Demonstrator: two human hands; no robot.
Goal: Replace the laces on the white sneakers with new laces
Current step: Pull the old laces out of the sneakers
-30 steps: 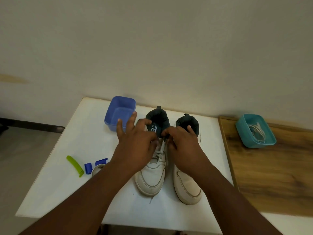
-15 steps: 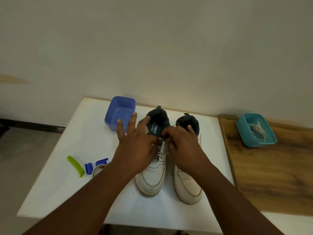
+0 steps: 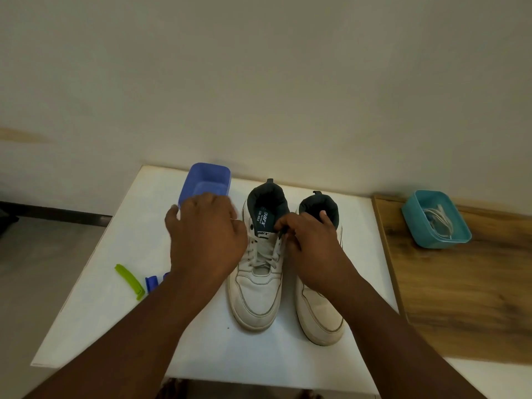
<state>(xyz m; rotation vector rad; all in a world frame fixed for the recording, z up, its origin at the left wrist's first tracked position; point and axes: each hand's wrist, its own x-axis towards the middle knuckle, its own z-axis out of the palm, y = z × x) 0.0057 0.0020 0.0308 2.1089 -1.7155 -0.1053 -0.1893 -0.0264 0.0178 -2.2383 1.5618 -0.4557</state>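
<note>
Two white sneakers with dark collars stand side by side on the white table [image 3: 109, 295], toes toward me. On the left sneaker [image 3: 256, 295] the white lace [image 3: 263, 251] sits loose in the eyelets. My left hand [image 3: 205, 234] is to the left of that shoe, fingers curled, and seems to grip a lace end stretched from the top eyelet. At the shoe's top right eyelet, beside the tongue, my right hand [image 3: 312, 243] pinches the lace. That hand covers the upper part of the right sneaker [image 3: 319, 318]. A teal box [image 3: 414, 226] on the right holds white laces [image 3: 437, 220].
An open blue box [image 3: 207, 180] stands at the table's back left, partly behind my left hand. A green clip [image 3: 129, 282] and a blue clip [image 3: 151, 283] lie at the left. A wooden surface [image 3: 460, 298] adjoins the table on the right. A wall rises behind.
My left hand has moved left, away from the left sneaker's tongue, drawing the lace out sideways. My right hand has stayed at the top of the same shoe.
</note>
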